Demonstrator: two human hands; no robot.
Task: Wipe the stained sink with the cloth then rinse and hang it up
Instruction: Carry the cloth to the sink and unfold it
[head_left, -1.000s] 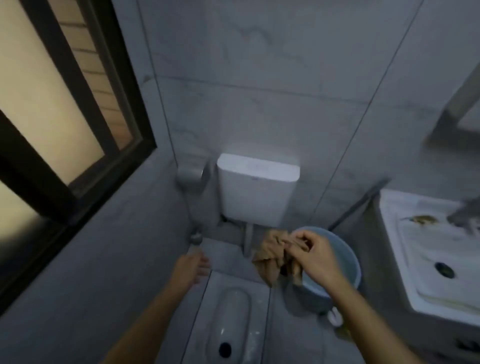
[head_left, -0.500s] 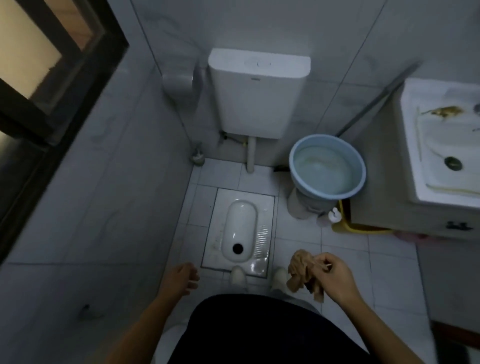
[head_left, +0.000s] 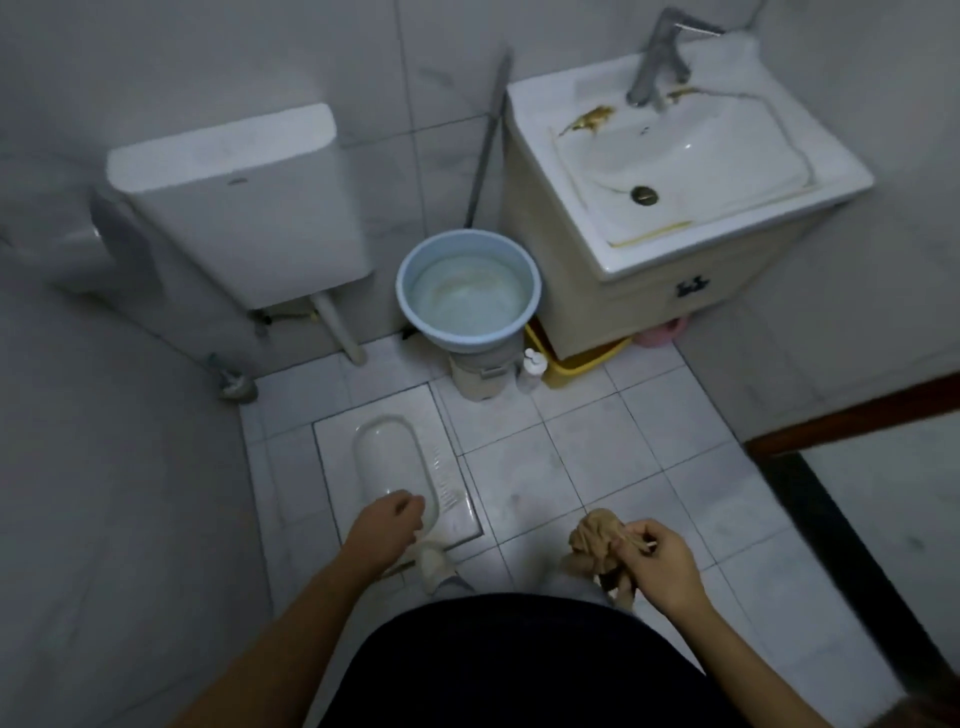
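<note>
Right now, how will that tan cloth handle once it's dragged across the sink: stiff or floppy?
Probably floppy: the cloth hangs bunched and drooping from the right hand. Likely light, since a few fingers carry it. It should mould to the sink rim and its brown stains, though it may ball up unless spread flat.

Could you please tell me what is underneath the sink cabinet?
Under the sink cabinet, a yellow tub sticks out at the front left and something pink shows further right. How far either extends beneath, or what else is there, is hidden by the cabinet.
</note>
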